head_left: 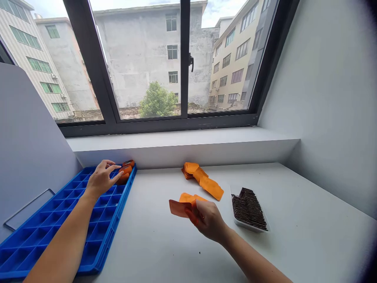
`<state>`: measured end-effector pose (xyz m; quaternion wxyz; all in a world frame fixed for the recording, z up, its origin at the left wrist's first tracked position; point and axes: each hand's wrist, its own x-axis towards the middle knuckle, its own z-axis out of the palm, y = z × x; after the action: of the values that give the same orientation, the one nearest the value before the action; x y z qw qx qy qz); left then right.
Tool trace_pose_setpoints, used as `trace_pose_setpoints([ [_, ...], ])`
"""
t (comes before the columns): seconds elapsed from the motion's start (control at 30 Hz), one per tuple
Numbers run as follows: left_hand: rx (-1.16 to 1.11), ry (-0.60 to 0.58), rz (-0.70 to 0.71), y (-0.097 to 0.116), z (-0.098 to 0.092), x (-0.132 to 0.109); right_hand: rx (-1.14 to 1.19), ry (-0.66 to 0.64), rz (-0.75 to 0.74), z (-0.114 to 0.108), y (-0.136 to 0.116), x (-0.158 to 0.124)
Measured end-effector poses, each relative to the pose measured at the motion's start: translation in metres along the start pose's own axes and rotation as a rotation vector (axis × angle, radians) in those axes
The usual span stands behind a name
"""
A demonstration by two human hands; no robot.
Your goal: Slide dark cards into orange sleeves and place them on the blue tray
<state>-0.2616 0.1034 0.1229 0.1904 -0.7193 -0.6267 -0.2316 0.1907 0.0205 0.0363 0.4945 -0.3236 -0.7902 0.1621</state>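
Note:
Over the far right corner of the blue compartment tray (101,251), my left hand (101,177) reaches with thumb and forefinger apart. Their tips are at the edge of a rounded orange piece (126,169); I cannot tell whether they grip it. Several such orange pieces fill the tray's far right compartments. My right hand (207,220) is above the table, closed on a thin orange sheet (178,208) pinched between thumb and fingers. Just behind it lie more flat orange sheets (185,197). Further back, a stack of orange sheets (188,171) fans out toward the right.
To the right, a clear plastic box (250,226) holds dark brown thin pieces (249,208) in tight rows. The white table (153,243) meets a ledge (176,155) under the window. A grey panel (26,129) and a bent metal rod (28,206) stand at the left.

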Motion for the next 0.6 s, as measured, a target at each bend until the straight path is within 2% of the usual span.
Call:
trace_pose_setpoints([
  [0.07,-0.034,0.127,0.102,0.019,-0.019,0.005,0.014,0.001,0.036,0.000,-0.002,0.000],
  [0.17,-0.096,0.302,0.251,0.070,-0.053,0.004,0.052,0.008,0.106,0.002,-0.009,0.000],
  [0.27,-0.174,0.319,0.541,0.136,-0.082,-0.017,0.253,0.000,0.260,0.003,-0.018,0.001],
  [0.33,-0.241,0.296,0.718,0.177,-0.089,-0.040,0.442,0.005,0.395,0.003,-0.023,0.002],
  [0.4,-0.291,0.231,0.859,0.208,-0.083,-0.064,0.575,0.007,0.506,0.001,-0.026,0.003],
  [0.47,-0.293,0.209,0.899,0.226,-0.066,-0.083,0.673,-0.013,0.598,-0.001,-0.027,0.005],
  [0.6,-0.390,0.183,0.811,0.231,-0.025,-0.101,0.845,-0.104,0.732,-0.001,-0.029,0.007],
])
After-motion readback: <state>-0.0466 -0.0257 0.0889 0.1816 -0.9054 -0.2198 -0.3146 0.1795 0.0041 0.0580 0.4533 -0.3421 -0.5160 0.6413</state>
